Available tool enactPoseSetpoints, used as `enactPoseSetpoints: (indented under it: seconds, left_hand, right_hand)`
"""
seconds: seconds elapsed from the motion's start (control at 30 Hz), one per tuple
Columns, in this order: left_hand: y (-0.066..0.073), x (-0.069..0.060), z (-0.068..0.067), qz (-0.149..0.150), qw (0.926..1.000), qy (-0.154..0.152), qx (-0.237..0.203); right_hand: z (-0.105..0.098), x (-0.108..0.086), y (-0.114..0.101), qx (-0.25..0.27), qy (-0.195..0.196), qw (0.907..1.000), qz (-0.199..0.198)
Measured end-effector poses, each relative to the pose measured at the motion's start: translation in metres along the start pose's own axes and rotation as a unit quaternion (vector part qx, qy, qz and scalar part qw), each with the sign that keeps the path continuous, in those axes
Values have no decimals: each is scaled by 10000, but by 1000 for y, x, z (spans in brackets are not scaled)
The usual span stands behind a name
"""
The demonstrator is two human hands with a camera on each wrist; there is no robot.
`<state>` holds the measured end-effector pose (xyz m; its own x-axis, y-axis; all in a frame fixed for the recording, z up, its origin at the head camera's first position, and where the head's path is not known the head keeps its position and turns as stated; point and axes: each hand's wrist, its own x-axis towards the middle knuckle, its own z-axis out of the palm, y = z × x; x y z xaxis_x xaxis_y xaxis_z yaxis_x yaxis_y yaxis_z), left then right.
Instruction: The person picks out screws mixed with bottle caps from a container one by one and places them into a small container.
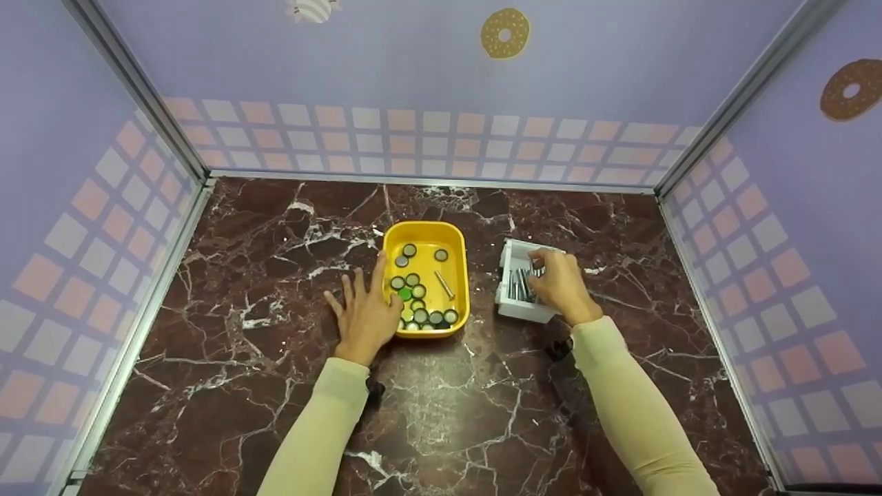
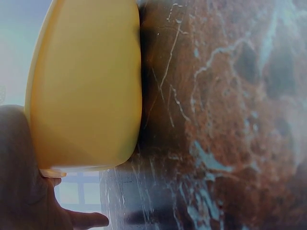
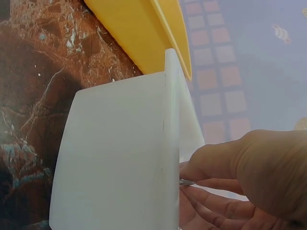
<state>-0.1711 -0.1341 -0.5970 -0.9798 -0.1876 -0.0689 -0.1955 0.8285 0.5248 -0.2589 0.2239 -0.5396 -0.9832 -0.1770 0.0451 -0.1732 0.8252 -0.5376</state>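
Observation:
My left hand [image 1: 368,313] rests on the left rim of a yellow bin [image 1: 462,275], thumb over the edge and the other fingers spread along the outside. Inside lie several small round caps [image 1: 419,316], mostly dark-rimmed with pale faces, one green. A single metal screw [image 1: 444,284] lies among them. To the right, my right hand [image 1: 561,282] reaches into a white bin [image 1: 521,311] holding several slim metal screws [image 1: 518,284]. In the right wrist view, thumb and finger pinch a metal screw [image 3: 186,182]; most of it is hidden by the bin wall.
Both bins stand on a dark red marbled tabletop [image 1: 262,399], a short gap apart. Purple panels [image 1: 413,76] with checks and doughnut pictures enclose the back and sides, joined by metal edge strips [image 1: 434,182].

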Motion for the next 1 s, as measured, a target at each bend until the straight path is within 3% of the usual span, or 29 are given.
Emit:
enactPoseSetpoints:
  seconds: [0.7,1.0]
  left_hand:
    - [-1,-1,1,40,10000,57,-13]
    - [-2,0,1,60,10000,31,14]
  right_hand:
    - [1,3,-7,32,-84,9998,-197]
    - [2,-1,-17,12,188,9986,-484]
